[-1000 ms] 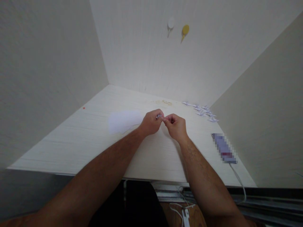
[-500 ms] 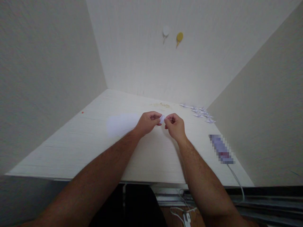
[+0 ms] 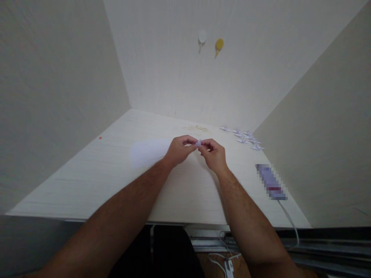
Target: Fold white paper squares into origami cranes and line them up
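My left hand and my right hand meet over the middle of a pale wooden desk. Both pinch a small folded piece of white paper between their fingertips, a little above the desk top. Their fingers are curled in. A flat white sheet of paper lies on the desk just left of my left hand.
Several small folded white paper pieces lie at the back right corner. A phone with a white cable lies at the right edge. Walls close in the desk on three sides. Two hooks hang on the back wall.
My fingertips have drawn together again on the small paper, which looked more spread out half a second ago. The camera has tilted slightly since one second ago.
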Tool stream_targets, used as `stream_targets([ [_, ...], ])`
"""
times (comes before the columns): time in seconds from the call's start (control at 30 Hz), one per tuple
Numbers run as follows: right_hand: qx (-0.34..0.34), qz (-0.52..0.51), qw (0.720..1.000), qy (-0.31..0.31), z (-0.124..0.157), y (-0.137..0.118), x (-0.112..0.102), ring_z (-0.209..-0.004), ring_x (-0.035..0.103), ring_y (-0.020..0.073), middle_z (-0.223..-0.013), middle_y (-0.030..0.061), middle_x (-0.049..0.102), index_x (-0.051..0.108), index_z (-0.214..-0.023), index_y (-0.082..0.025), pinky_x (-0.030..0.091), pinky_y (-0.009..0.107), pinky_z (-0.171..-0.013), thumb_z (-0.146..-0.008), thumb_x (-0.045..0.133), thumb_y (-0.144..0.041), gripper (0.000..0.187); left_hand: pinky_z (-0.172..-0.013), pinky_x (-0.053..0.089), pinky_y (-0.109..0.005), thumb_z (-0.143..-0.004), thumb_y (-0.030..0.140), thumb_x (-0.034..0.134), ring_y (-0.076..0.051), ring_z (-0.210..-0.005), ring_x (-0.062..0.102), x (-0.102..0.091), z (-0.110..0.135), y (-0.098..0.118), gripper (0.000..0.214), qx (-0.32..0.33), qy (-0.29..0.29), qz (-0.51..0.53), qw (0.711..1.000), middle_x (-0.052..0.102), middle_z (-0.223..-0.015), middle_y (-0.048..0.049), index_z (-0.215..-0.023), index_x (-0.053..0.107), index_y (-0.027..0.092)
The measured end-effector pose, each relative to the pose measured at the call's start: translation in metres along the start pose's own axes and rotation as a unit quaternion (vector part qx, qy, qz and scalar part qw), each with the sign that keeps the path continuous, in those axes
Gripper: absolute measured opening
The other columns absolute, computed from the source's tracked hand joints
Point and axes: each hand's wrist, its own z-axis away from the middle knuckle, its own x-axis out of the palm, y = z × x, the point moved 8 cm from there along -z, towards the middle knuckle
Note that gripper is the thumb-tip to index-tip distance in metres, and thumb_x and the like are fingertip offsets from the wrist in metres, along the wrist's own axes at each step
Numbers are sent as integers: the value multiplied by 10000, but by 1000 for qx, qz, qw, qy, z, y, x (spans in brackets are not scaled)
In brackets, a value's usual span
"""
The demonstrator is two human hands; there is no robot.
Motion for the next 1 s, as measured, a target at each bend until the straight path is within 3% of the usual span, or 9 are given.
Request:
stream_targets([
  [0.13, -39, 23, 999, -6, -1, -7, -3, -744, 606, 152, -819, 33, 664, 702, -812, -208, 495, 248, -566, -768, 699, -366, 164, -807, 553, -342, -725, 307, 717, -146, -738, 657, 3, 1, -7, 174, -48, -7, 72, 996, 706, -763, -36, -752, 706, 136],
  [0.27, 3, -24, 998, -61, 0, 0, 4, -531, 513, 105, -613, -30, 566, 678, -809, -210, 448, 232, -476, -755, 706, -381, 182, -814, 558, -357, -694, 316, 748, -141, -718, 658, 5, 1, -10, 202, -59, -27, 111, 992, 698, -738, -29, -724, 677, 129],
  [0.4, 66, -79, 991, -81, 3, 5, 10, -421, 515, 93, -533, -55, 575, 633, -801, -203, 417, 213, -412, -750, 681, -344, 157, -756, 555, -324, -723, 311, 725, -145, -708, 650, 4, 0, -6, 184, -16, -34, 18, 999, 706, -754, -41, -763, 687, 135],
  [0.63, 132, -182, 973, -60, 3, 7, 12, -519, 652, 140, -599, -23, 671, 606, -688, -194, 565, 271, -535, -634, 684, -240, 105, -619, 482, -224, -865, 274, 534, -120, -676, 613, 4, 8, 17, 169, 97, 7, -217, 971, 675, -738, -12, -792, 643, 167],
  [0.8, 163, -209, 963, -40, 3, 11, 8, -554, 675, 160, -617, 0, 682, 627, -688, -182, 593, 308, -572, -697, 679, -319, 147, -593, 444, -211, -878, 246, 505, -100, -628, 573, 2, 12, 27, 146, 129, 49, -270, 953, 659, -729, -1, -814, 611, 169],
  [1.0, 151, -172, 972, -59, 2, 12, 11, -525, 636, 126, -577, -38, 632, 578, -707, -188, 545, 255, -546, -612, 762, -275, 224, -632, 458, -236, -817, 194, 557, -117, -652, 593, 11, 13, 29, 94, 158, -1, -303, 940, 676, -756, -14, -838, 645, 167],
])
